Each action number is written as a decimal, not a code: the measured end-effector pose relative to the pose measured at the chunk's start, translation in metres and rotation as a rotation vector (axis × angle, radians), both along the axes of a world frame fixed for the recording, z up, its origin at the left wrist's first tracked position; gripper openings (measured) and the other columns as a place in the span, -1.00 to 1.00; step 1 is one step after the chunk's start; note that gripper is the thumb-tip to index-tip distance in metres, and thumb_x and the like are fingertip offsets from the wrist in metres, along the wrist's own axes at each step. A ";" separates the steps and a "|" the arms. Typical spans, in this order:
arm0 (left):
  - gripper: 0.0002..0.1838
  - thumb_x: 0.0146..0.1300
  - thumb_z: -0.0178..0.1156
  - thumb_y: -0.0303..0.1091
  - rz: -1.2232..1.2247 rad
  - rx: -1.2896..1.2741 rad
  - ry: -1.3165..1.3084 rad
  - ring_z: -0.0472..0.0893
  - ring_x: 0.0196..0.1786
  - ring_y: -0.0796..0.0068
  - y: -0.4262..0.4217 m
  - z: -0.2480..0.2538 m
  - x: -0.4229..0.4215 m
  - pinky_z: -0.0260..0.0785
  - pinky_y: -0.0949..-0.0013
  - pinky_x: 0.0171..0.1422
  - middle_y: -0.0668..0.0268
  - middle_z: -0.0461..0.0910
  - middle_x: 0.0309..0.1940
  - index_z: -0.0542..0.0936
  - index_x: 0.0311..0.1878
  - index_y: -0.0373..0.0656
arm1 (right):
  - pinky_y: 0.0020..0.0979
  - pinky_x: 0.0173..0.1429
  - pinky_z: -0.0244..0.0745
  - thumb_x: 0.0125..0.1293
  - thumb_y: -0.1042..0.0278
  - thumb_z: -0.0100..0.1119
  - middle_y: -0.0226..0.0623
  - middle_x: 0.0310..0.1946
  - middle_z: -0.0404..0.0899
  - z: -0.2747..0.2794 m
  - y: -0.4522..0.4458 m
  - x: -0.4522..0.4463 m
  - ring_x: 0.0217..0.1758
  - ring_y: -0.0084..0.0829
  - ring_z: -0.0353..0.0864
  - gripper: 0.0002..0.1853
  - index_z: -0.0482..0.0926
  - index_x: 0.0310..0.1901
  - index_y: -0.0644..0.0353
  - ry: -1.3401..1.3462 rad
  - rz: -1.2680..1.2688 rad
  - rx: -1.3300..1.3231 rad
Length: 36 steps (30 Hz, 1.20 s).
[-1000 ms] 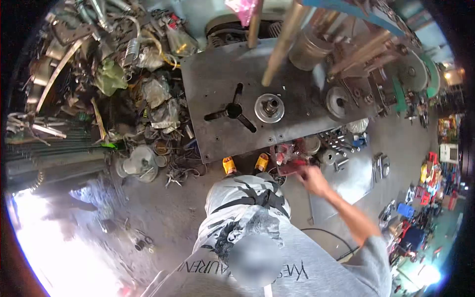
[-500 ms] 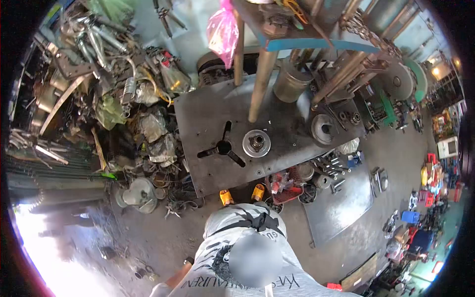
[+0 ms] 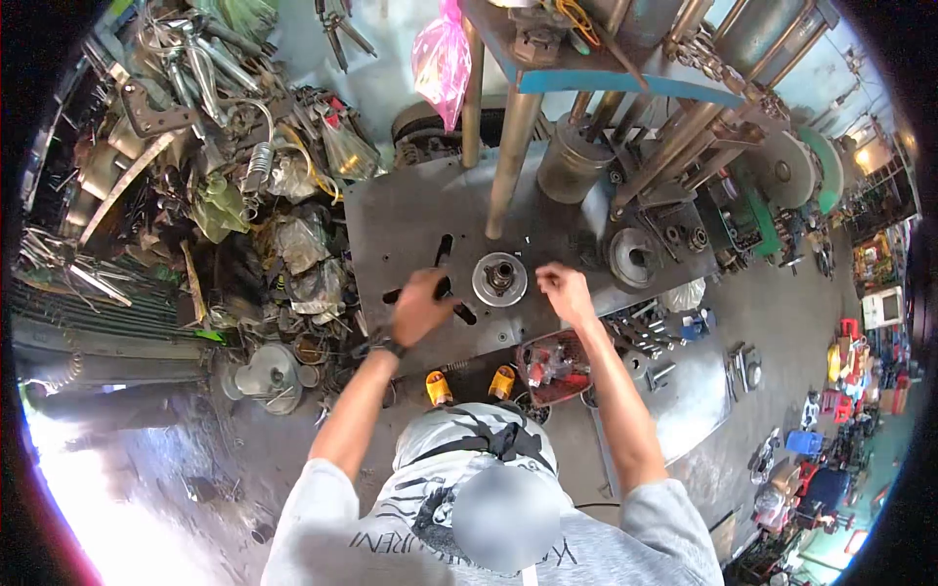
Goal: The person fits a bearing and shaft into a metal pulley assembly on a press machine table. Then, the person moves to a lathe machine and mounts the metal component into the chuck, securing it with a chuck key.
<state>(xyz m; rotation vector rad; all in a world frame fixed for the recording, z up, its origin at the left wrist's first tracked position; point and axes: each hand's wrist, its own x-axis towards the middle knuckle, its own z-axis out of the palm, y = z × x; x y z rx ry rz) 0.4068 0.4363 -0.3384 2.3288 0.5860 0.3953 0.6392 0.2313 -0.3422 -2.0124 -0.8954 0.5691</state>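
Observation:
A round metal part with a raised hub sits on the dark steel table. To its left, above the table's three-armed slot, is my left hand, smeared by motion, its fingers pointing toward the round part. My right hand hovers just right of the part, fingers curled together; anything between them is too small to make out. Neither hand visibly touches the part.
A red basket of bagged items stands by the table's front edge. Another metal disc and a metal can lie further right. Posts hold up a blue-edged shelf. Heaped scrap borders the left side.
Both hands have come up over the table, one on each side of the round part. Earlier my right hand was at the red basket, then out of view.

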 end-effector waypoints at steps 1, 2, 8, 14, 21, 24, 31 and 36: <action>-0.24 -0.02 0.43 -0.08 -0.037 0.107 0.048 0.42 0.24 0.02 -0.014 0.004 0.018 0.29 0.10 0.30 0.04 0.44 0.20 0.41 0.22 -0.25 | -0.24 -0.14 0.57 0.15 0.52 0.14 0.00 -0.27 0.66 -0.009 0.011 -0.002 -0.20 -0.14 0.69 -0.83 0.64 -0.22 0.29 -0.016 -0.057 0.070; -0.08 -0.10 0.45 0.02 -0.076 0.123 0.111 0.33 0.31 0.03 -0.024 0.006 0.033 0.20 0.04 0.36 0.04 0.36 0.26 0.32 0.28 -0.27 | -0.24 -0.12 0.56 0.14 0.54 0.12 -0.04 -0.24 0.67 -0.022 0.021 -0.005 -0.19 -0.11 0.68 -0.83 0.63 -0.23 0.32 -0.030 -0.118 0.137; 0.26 -0.32 0.48 0.27 -0.043 0.301 0.202 0.17 0.42 0.04 -0.057 -0.019 0.075 -0.01 -0.21 0.43 0.03 0.18 0.37 0.14 0.39 -0.29 | -0.15 0.04 0.48 0.11 0.59 0.06 0.05 -0.22 0.57 -0.032 0.031 -0.030 -0.08 0.06 0.55 -0.67 0.58 -0.04 0.28 -0.314 -0.082 0.125; 0.25 -0.35 0.51 0.22 -0.048 0.294 0.249 0.16 0.41 0.06 -0.057 -0.027 0.088 -0.06 -0.27 0.42 0.04 0.17 0.37 0.16 0.37 -0.27 | -0.11 0.06 0.46 0.11 0.60 0.05 0.04 -0.09 0.52 -0.026 0.028 -0.026 -0.03 0.05 0.53 -0.64 0.57 0.00 0.26 -0.304 0.012 0.056; 0.01 -0.24 0.49 0.15 -0.083 0.138 0.145 0.30 0.27 0.06 -0.052 -0.014 0.087 0.12 0.11 0.38 0.02 0.31 0.29 0.35 0.23 -0.30 | -0.13 0.16 0.45 0.04 0.58 0.10 0.04 -0.01 0.48 0.000 0.009 -0.019 0.10 0.06 0.46 -0.62 0.57 -0.03 0.27 -0.462 0.267 0.028; -0.14 -0.14 0.47 0.14 -0.329 -0.456 0.191 0.45 0.17 0.23 -0.043 0.022 0.077 0.23 0.29 0.30 0.09 0.50 0.13 0.46 0.12 -0.30 | -0.11 0.16 0.44 0.02 0.44 0.23 0.03 0.03 0.45 0.064 -0.001 -0.018 0.13 0.07 0.42 -0.61 0.55 -0.05 0.30 -0.456 0.438 0.014; -0.31 0.37 -0.10 0.27 -0.312 -1.452 0.052 0.56 0.04 0.52 -0.045 0.088 0.049 0.35 0.36 0.23 0.32 0.60 0.04 0.49 0.20 -0.19 | -0.35 0.04 0.49 0.04 0.21 0.37 -0.09 -0.23 0.64 0.159 -0.026 -0.028 -0.14 -0.35 0.62 -0.44 0.51 -0.04 0.54 0.186 0.377 -0.019; -0.16 0.36 -0.27 0.40 -0.003 -1.100 0.105 0.59 -0.03 0.43 -0.040 0.102 0.046 0.42 0.32 0.10 0.19 0.61 -0.04 0.48 0.19 -0.27 | -0.48 -0.29 0.49 0.16 0.27 0.32 -0.35 -0.39 0.62 0.142 -0.026 -0.036 -0.36 -0.63 0.54 -0.66 0.61 -0.15 0.39 0.733 0.050 0.087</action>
